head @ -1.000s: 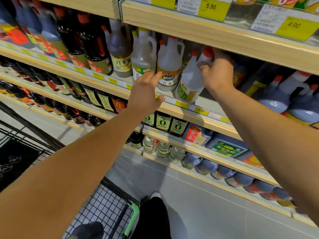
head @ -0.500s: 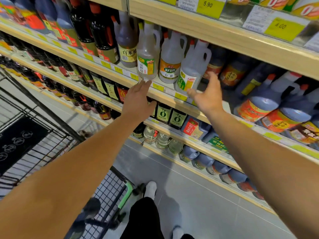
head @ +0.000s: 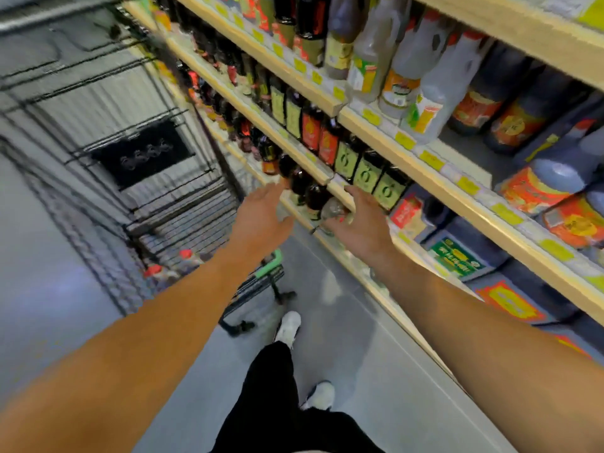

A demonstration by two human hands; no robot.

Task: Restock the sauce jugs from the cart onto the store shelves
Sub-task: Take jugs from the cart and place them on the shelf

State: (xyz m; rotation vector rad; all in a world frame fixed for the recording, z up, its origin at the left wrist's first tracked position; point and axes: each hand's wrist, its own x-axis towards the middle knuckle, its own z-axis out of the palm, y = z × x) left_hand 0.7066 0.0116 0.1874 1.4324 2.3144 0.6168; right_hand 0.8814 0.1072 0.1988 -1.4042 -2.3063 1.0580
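Observation:
The frame is blurred by motion. White sauce jugs (head: 434, 89) with red caps stand on the upper wooden shelf (head: 408, 142), apart from both hands. My left hand (head: 261, 217) and my right hand (head: 359, 223) hang empty with fingers spread, low in front of the lower shelf edge. The black wire cart (head: 170, 197) stands to the left, and red-capped jugs (head: 166, 273) lie in its bottom.
Dark bottles with green and red labels (head: 327, 138) fill the middle shelf. Large blue jugs (head: 555, 178) stand at the right. The cart's green handle (head: 271, 266) is just below my left hand. My legs and white shoes (head: 287, 325) stand on the grey floor.
My right hand has let go of the white jug on the shelf. Both hands have dropped away from the upper shelf, and my view has swung left and down toward the cart.

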